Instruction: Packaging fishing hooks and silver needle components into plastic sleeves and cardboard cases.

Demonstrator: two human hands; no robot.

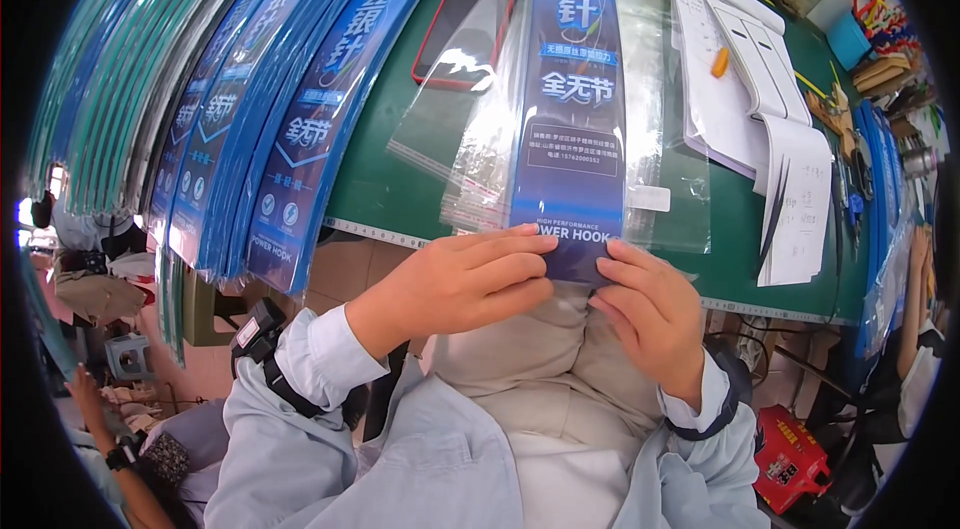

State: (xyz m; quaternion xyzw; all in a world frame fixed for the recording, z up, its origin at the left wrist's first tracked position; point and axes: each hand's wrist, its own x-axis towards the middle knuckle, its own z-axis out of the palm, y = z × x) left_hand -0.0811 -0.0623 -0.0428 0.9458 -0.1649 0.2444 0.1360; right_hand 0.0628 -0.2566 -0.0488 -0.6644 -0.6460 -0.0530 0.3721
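Observation:
A long blue printed packaging card point(570, 184) lies lengthwise in front of me, its near end reaching past the table edge above my lap. My left hand point(460, 279) is closed at its near left corner, fingers on top of the card and thumb hidden. At the near right corner my right hand point(655, 304) pinches the card, its fingers curled. Beneath and around the card are clear plastic sleeves point(470, 154), loosely stacked; whether the card lies inside one I cannot tell. A small white label point(648, 199) shows on the plastic to its right.
Stacks of filled blue packages point(330, 129) and green ones point(130, 79) line the left side. A red-edged phone point(466, 29) lies on the green table mat point(385, 169). Papers point(745, 79) with an orange object point(720, 62) are at right. Other people's arms point(95, 409) appear at the left.

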